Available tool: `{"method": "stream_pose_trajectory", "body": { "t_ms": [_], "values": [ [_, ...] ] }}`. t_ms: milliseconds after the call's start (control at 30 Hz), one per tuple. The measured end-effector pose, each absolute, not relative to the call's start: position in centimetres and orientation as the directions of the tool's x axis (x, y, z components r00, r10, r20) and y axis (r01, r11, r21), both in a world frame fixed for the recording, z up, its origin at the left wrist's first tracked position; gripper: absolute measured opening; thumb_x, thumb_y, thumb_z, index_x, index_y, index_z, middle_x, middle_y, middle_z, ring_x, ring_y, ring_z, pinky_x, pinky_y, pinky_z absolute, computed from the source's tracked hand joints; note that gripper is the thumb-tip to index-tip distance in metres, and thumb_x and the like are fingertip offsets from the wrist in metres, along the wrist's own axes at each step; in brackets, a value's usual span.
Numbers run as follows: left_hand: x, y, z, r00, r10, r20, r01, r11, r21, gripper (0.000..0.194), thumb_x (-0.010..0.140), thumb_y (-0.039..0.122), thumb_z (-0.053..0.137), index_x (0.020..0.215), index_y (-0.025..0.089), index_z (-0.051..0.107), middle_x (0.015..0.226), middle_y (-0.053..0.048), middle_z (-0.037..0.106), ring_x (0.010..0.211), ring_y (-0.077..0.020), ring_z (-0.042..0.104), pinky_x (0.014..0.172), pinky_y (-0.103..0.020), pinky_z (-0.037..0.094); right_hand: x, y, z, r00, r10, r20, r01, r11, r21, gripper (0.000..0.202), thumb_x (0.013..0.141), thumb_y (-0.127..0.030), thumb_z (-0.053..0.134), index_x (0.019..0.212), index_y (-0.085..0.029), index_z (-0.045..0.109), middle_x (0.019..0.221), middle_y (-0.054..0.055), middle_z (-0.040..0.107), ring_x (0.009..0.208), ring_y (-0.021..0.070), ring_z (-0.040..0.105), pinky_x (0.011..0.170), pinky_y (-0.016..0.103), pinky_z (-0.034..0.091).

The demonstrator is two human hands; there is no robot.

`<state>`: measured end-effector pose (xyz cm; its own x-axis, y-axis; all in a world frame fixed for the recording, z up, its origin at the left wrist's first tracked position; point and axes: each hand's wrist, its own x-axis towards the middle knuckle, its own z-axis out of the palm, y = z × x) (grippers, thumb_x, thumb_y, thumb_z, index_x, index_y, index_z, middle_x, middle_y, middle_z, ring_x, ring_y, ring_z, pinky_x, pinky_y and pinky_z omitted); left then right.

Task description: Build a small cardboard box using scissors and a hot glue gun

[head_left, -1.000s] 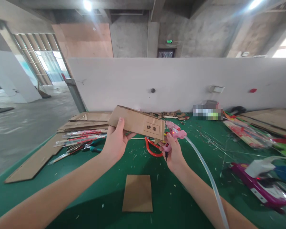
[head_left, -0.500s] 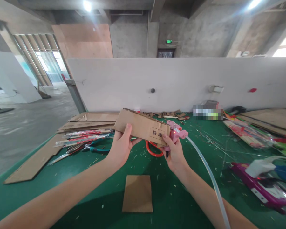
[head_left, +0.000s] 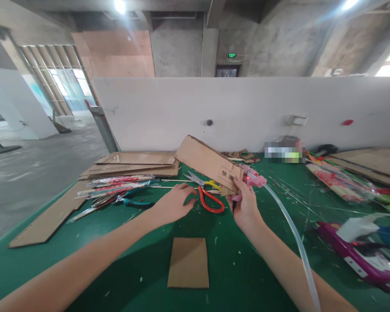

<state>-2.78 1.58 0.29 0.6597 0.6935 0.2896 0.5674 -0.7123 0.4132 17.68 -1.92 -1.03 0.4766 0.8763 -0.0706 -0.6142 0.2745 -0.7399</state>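
My right hand (head_left: 246, 203) pinches one end of a folded cardboard piece (head_left: 204, 158) with printed characters, the thumb on its face. The same hand also holds a pink hot glue gun (head_left: 254, 178), partly hidden behind the cardboard; a small light glows on it and a clear glue stick trails from its rear. My left hand (head_left: 175, 201) holds nothing, its fingers curved and apart, over the table left of the scissors (head_left: 211, 203) with red handles. A square cardboard piece (head_left: 188, 263) lies flat on the table nearer me.
On the green table (head_left: 143, 255), cardboard sheets (head_left: 136, 164), packaged sticks (head_left: 117, 186) and teal-handled pliers (head_left: 138, 203) lie on the left. A purple device (head_left: 357, 255) with plugs and bagged materials (head_left: 338, 180) are on the right. A white partition (head_left: 247, 104) rises behind.
My left hand has let go of the cardboard and moved lower, towards the scissors. The right hand has shifted slightly right with the cardboard and glue gun, tilting the cardboard's free end up.
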Motion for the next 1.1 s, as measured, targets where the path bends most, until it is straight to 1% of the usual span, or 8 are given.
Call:
{"method": "stream_pose_trajectory", "body": {
  "t_ms": [100, 167, 267, 400, 567, 700, 867, 1100],
  "values": [
    [-4.1, 3.7, -1.3, 0.662, 0.678, 0.321, 0.711, -0.703, 0.019, 0.035, 0.089, 0.018, 0.039, 0.121, 0.019, 0.054, 0.123, -0.013, 0.054, 0.118, -0.029, 0.047, 0.098, -0.046, 0.039, 18.0, -1.7, -1.2, 0.496, 0.866, -0.064, -0.61, 0.295, -0.735, 0.04, 0.057, -0.029, 0.081, 0.09, -0.022, 0.059, 0.074, -0.007, 0.066, 0.04, 0.0027, 0.047, 0.037, 0.016, 0.044],
    [-5.1, 5.2, -2.1, 0.644, 0.701, 0.305, 0.753, -0.652, -0.09, 0.041, 0.089, 0.016, 0.038, 0.128, 0.018, 0.049, 0.128, -0.014, 0.052, 0.123, -0.0295, 0.043, 0.098, -0.045, 0.039, 18.1, -1.6, -1.2, 0.503, 0.862, -0.069, -0.611, 0.297, -0.733, 0.04, 0.056, -0.029, 0.082, 0.088, -0.022, 0.059, 0.075, -0.007, 0.066, 0.04, 0.0026, 0.047, 0.037, 0.016, 0.044],
    [-6.3, 7.5, -3.0, 0.637, 0.721, 0.272, 0.765, -0.634, -0.112, 0.043, 0.09, 0.017, 0.037, 0.133, 0.014, 0.045, 0.135, -0.014, 0.049, 0.126, -0.0258, 0.041, 0.103, -0.04, 0.035, 18.1, -1.5, -1.3, 0.51, 0.857, -0.074, -0.618, 0.306, -0.724, 0.042, 0.055, -0.027, 0.082, 0.089, -0.022, 0.057, 0.075, -0.007, 0.066, 0.044, 0.0038, 0.051, 0.038, 0.015, 0.043],
    [-6.7, 9.8, -3.6, 0.676, 0.702, 0.224, 0.734, -0.668, -0.12, 0.044, 0.092, 0.019, 0.036, 0.134, 0.008, 0.042, 0.134, -0.015, 0.051, 0.128, -0.0232, 0.042, 0.107, -0.036, 0.031, 18.2, -1.4, -1.4, 0.5, 0.865, -0.047, -0.612, 0.314, -0.726, 0.04, 0.055, -0.025, 0.081, 0.087, -0.021, 0.057, 0.072, -0.007, 0.065, 0.041, 0.0032, 0.048, 0.036, 0.015, 0.041],
    [-6.4, 10.7, -3.7, 0.661, 0.717, 0.222, 0.749, -0.648, -0.138, 0.039, 0.092, 0.022, 0.039, 0.128, 0.012, 0.049, 0.116, -0.015, 0.061, 0.113, -0.0247, 0.052, 0.096, -0.037, 0.039, 18.3, -1.3, -1.7, 0.502, 0.864, -0.034, -0.58, 0.306, -0.755, 0.04, 0.057, -0.028, 0.081, 0.089, -0.022, 0.057, 0.075, -0.006, 0.067, 0.043, 0.0047, 0.051, 0.036, 0.017, 0.043],
    [-6.3, 10.4, -3.4, 0.674, 0.71, 0.203, 0.738, -0.656, -0.158, 0.028, 0.091, 0.02, 0.039, 0.107, 0.015, 0.061, 0.103, -0.013, 0.061, 0.103, -0.0236, 0.055, 0.091, -0.035, 0.042, 18.2, -1.3, -1.8, 0.492, 0.87, -0.039, -0.573, 0.29, -0.766, 0.041, 0.058, -0.028, 0.08, 0.091, -0.023, 0.057, 0.079, -0.005, 0.068, 0.051, 0.008, 0.058, 0.038, 0.017, 0.044],
    [-6.2, 10.0, -3.1, 0.657, 0.724, 0.207, 0.754, -0.632, -0.18, 0.022, 0.086, 0.016, 0.04, 0.094, 0.011, 0.061, 0.094, -0.015, 0.061, 0.097, -0.0241, 0.057, 0.089, -0.035, 0.042, 18.3, -1.3, -1.8, 0.439, 0.896, -0.074, -0.619, 0.241, -0.747, 0.043, 0.059, -0.028, 0.078, 0.098, -0.022, 0.059, 0.081, -0.003, 0.069, 0.047, 0.0061, 0.055, 0.038, 0.016, 0.042],
    [-6.3, 9.3, -2.5, 0.66, 0.733, 0.165, 0.75, -0.631, -0.196, 0.025, 0.09, 0.021, 0.037, 0.094, 0.011, 0.059, 0.093, -0.015, 0.063, 0.09, -0.0239, 0.061, 0.079, -0.034, 0.046, 18.2, -1.3, -1.8, 0.457, 0.885, -0.091, -0.609, 0.236, -0.757, 0.043, 0.059, -0.028, 0.079, 0.096, -0.022, 0.059, 0.08, -0.002, 0.069, 0.05, 0.0091, 0.058, 0.037, 0.017, 0.044]
  ]
}}
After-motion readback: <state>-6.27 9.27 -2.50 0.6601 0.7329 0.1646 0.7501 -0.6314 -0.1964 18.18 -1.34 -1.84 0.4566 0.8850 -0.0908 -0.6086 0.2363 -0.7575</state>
